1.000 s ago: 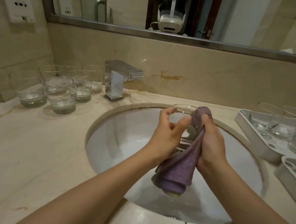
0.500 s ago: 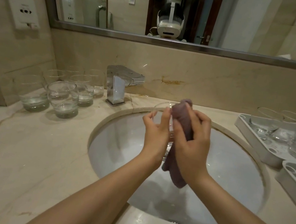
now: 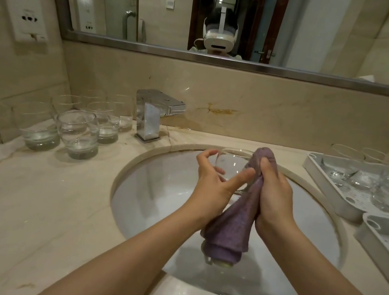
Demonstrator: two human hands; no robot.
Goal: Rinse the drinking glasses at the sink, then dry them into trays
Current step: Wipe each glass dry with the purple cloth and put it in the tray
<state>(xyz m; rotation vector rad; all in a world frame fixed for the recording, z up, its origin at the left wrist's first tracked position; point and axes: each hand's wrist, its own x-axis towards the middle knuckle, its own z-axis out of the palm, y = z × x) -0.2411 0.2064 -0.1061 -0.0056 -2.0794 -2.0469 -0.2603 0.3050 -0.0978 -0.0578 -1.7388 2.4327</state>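
Head view, left to right: wet glasses (image 3: 76, 132) wait on the bench (image 3: 21, 198) beside the tap (image 3: 150, 116). Over the sink (image 3: 148, 190), the left hand (image 3: 213, 182) has loosened since half a second ago; its fingers now spread, only lightly cradling the glass (image 3: 231, 167). The right hand (image 3: 274, 192) stays clamped on the purple cloth (image 3: 232, 226), again hanging long. Drying looks nearly finished; the tray (image 3: 326, 189) comes next.
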